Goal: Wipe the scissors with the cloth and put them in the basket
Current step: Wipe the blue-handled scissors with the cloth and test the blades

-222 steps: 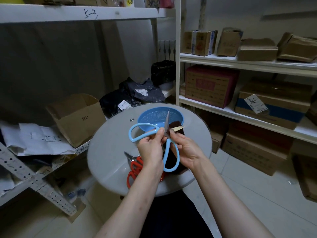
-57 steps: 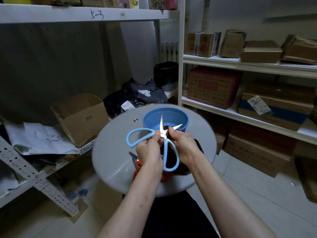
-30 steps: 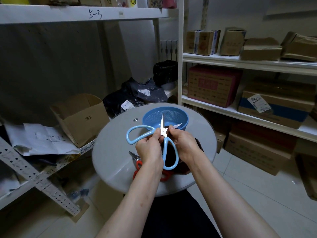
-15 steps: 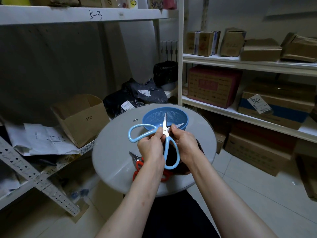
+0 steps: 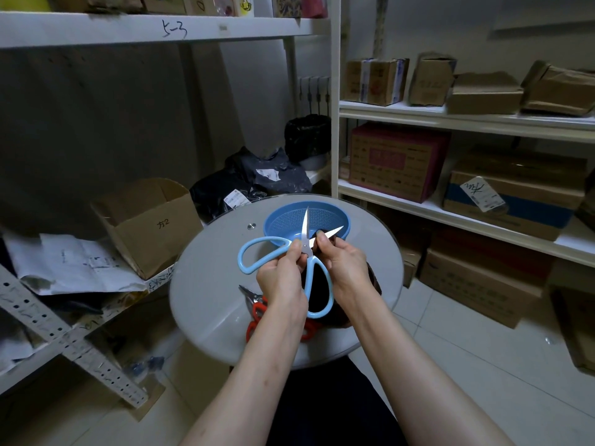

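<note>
You sit at a round grey table (image 5: 209,284) between white shelves (image 5: 450,120) of cardboard boxes; one open box (image 5: 154,220) reads "方2". Your left hand (image 5: 280,281) grips the blue scissors (image 5: 307,249), blades apart, just before the blue basket (image 5: 283,217). Your right hand (image 5: 346,268) pinches one blade with the dark cloth (image 5: 317,294).

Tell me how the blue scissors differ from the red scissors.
The blue scissors have pale blue handles; the red scissors have red ones. The left hand and right hand hold the blue scissors above the table; the red scissors lie on it, partly under the left forearm. The blue scissors' blades are spread; the red scissors' look closed. Both have steel blades.
</note>
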